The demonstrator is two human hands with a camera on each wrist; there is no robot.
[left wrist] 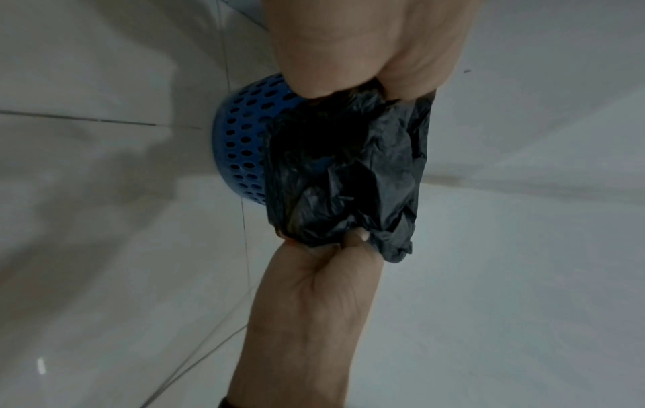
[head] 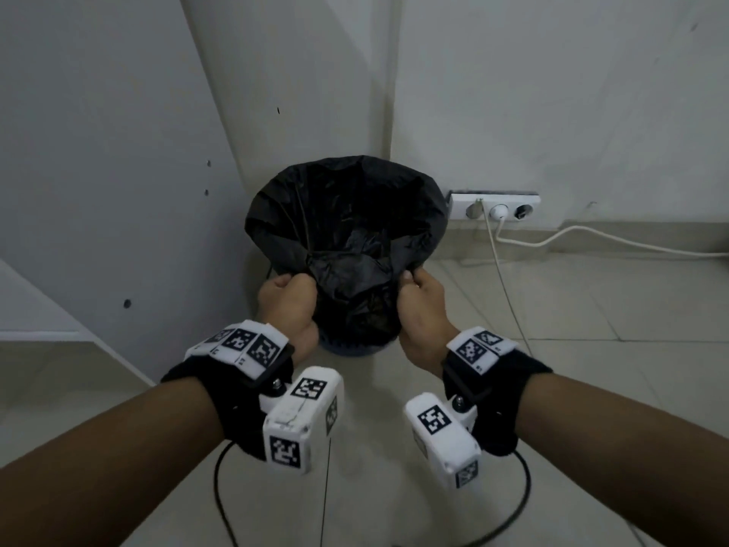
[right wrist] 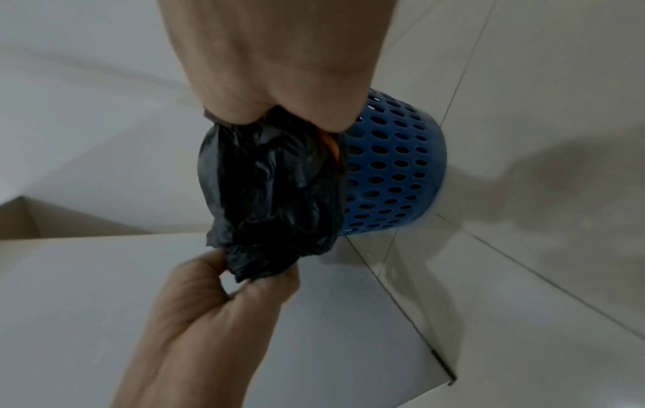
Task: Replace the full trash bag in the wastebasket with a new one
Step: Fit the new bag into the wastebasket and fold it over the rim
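Observation:
A black trash bag (head: 347,215) lines a blue perforated wastebasket (head: 347,349) standing on the floor in a corner. My left hand (head: 290,286) grips the bag's near edge on the left, and my right hand (head: 414,284) pinches the same edge on the right. The bunched plastic is stretched between them. In the left wrist view my left hand (left wrist: 349,93) clutches the bag (left wrist: 349,171) over the basket (left wrist: 240,143). The right wrist view shows my right hand (right wrist: 289,116) holding the bag (right wrist: 268,193) beside the basket (right wrist: 394,165). What the bag contains is hidden.
A white socket strip (head: 495,207) sits low on the wall right of the basket, with a white cable (head: 591,238) running along the floor. A white cabinet panel (head: 98,191) stands on the left. A black cable (head: 221,499) loops over the tiles below my wrists.

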